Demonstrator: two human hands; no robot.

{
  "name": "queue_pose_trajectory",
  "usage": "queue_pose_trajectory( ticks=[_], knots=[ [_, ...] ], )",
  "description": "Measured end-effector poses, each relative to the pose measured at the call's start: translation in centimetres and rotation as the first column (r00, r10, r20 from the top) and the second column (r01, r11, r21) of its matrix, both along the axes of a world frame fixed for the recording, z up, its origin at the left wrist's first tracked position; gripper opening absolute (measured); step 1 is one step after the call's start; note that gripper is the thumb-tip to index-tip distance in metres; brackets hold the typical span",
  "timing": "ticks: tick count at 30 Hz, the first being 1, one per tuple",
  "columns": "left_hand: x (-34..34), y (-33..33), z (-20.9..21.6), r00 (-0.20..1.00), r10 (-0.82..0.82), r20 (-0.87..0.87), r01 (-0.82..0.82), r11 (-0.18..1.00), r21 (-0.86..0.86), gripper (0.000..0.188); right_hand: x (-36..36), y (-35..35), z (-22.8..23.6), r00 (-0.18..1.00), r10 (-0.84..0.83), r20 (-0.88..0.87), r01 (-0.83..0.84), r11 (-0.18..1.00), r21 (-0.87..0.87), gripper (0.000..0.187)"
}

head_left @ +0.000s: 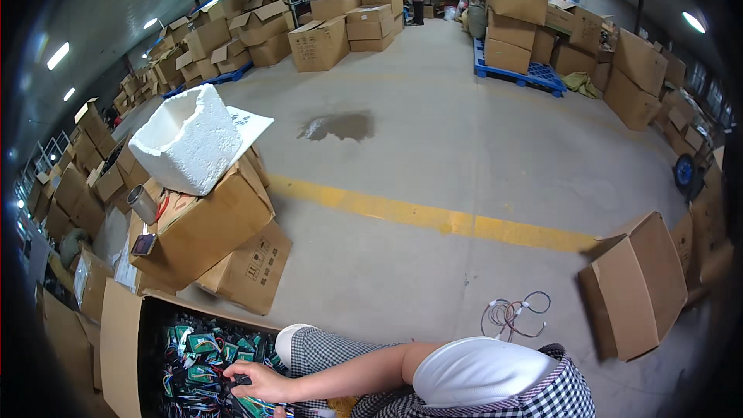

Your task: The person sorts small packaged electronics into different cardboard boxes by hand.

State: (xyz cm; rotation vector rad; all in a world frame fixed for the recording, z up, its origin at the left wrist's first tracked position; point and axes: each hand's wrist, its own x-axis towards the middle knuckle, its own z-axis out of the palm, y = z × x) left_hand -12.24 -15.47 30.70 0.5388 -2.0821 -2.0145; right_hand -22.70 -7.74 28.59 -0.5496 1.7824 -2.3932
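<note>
White sleeve (484, 371) to the right of the right hand (261, 384), this hand pinching a black part (242, 379), left hand (279, 412) barely seen beside it, grip impossible to tell, green circuit boards (203, 344) around them in an open carton (120, 348), foam box (201, 151) beyond, stacked cartons (370, 25) farthest.

PCBs (203, 344): glossy | foam box (203, 155): rough, matt | ctn (213, 226): matt cardbd | cup (142, 203): shiny mtl

Circuit boards (203, 344) in box (120, 348), lower left; stacked cartons (220, 224) behind, foam container (193, 151) and cup (142, 203) on top. Wire coil (508, 312) on floor (387, 271), right; carton (635, 294) farther right.
</note>
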Motion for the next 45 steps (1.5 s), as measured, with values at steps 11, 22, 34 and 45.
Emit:
queue_pose_trajectory(
  ticks=[11,22,34,45],
  knots=[
    [-1.5,-1.1,-4.0,0.97,0.232,-0.067,-0.129,0.734,0.667,0.068,-0.9,0.4,0.1,0.951,-0.026,0.307,0.101,0.967,-0.233,0.026],
    [2.6,-1.7,0.6,0.992,0.127,0.005,-0.097,0.735,0.671,0.061,0.9,-1.5,0.4,0.91,0.283,0.302,-0.23,0.953,-0.199,0.017],
    [4.1,-4.6,-0.4,0.965,0.26,0.046,-0.209,0.645,0.735,0.053,2.0,-3.4,-1.5,0.924,0.291,0.249,-0.242,0.947,-0.211,0.03],
    [8.8,-8.2,-2.0,0.901,0.429,-0.055,-0.258,0.635,0.728,0.038,5.6,1.0,-13.1,0.4,0.858,-0.323,0.109,0.306,0.946,0.01]
  ],
)
